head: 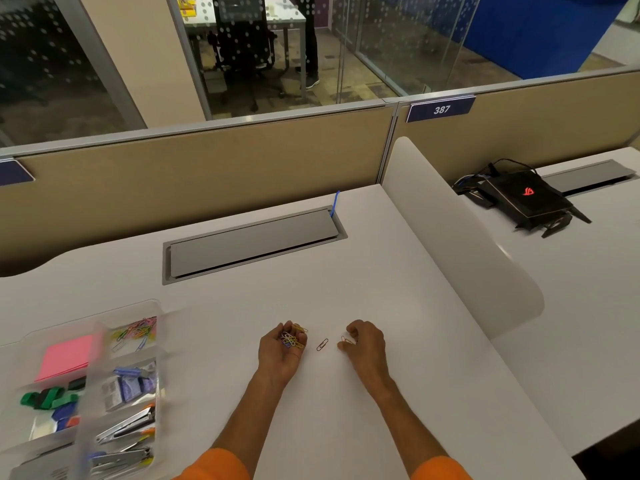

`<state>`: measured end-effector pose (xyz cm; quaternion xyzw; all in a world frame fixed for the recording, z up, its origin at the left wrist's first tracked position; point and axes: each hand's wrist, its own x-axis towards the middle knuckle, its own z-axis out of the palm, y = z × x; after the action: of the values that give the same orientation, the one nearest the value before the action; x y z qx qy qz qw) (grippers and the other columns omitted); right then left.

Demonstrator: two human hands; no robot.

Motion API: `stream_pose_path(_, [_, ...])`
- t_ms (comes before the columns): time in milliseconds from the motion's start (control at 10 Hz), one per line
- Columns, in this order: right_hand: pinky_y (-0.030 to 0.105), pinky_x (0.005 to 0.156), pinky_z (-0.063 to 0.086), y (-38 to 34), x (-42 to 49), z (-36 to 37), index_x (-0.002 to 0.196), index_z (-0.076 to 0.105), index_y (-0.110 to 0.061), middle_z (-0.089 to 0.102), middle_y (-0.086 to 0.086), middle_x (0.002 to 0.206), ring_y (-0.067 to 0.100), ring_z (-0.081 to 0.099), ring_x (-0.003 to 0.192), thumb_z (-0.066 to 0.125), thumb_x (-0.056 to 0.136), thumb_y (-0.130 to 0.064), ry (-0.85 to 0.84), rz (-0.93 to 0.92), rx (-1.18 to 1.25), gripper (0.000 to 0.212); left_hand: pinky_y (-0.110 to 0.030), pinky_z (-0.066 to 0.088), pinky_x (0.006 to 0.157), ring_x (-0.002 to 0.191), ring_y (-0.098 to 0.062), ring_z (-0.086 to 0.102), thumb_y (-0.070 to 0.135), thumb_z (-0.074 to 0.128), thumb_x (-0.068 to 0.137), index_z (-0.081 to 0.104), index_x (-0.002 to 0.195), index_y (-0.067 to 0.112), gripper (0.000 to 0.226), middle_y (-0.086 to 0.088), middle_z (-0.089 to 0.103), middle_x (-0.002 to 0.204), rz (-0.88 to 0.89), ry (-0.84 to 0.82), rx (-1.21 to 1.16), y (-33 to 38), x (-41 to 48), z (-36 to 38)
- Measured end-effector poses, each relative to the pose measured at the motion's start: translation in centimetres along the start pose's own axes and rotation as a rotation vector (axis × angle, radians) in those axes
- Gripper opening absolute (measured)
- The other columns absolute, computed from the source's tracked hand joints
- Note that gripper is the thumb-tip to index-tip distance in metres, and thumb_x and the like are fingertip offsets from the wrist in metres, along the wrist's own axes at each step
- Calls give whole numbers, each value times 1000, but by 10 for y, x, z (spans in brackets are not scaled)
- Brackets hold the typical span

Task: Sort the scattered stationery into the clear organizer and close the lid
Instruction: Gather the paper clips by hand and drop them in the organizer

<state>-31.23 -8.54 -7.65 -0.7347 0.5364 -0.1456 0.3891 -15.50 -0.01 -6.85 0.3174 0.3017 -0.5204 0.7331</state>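
Our left hand cups coloured clips; our right hand pinches a single clip; a red clip lies between; organizer lower left.

Desk: white top, fitted with a grey cable hatch.
Partition: tan panels, marked by a 387 plate.
Beyond: a black office chair is seen through dotted glass.

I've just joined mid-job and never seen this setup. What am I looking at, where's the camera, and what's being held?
No machine here: a person works bare-handed, and the single picture comes from a camera on their head, looking down at a white desk. The left hand cups a bunch of coloured paper clips. The right hand pinches one reddish clip. One loose clip lies between them. At the left stands the clear organizer, already holding more clips, pink notes and staplers.
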Motion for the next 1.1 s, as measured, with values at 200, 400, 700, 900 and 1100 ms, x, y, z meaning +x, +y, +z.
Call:
stream_pose_path(200, [13,52,44,-6,1,10,78,61,-8,64,2,76,13,59,68,62,77,10,52,33,-50,18,-26,55,49,73,-22,52,12,41,100,57,83,0,26,-12,53,81,23,19,12,6,-6,-6])
stream_pose_path(400, [8,52,34,-4,5,11,85,60,-11,65,4,87,14,58,78,65,80,2,17,105,-29,15,-26,55,49,73,-21,53,12,41,101,57,83,1,27,-11,53,81,42,23,6,10,-10,-10])
stream_pose_path(700, [9,53,36,-1,2,13,93,61,-4,63,8,87,13,55,72,57,80,9,11,82,-43,18,-26,56,50,74,-20,54,13,41,101,58,84,1,27,-10,55,81,38,16,10,7,-14,-8])
stream_pose_path(900, [21,64,37,0,4,14,96,60,-3,59,6,93,18,53,80,52,82,2,-59,68,-87,18,-26,56,50,73,-20,54,13,41,101,58,83,1,28,-10,54,80,47,21,25,8,-17,-9])
stream_pose_path(1100, [18,71,39,-3,12,16,100,63,-8,61,5,97,18,58,89,50,83,0,-216,-138,-178,23,-26,56,49,73,-21,54,13,41,101,58,83,1,28,-11,54,80,57,22,16,9,-20,-8])
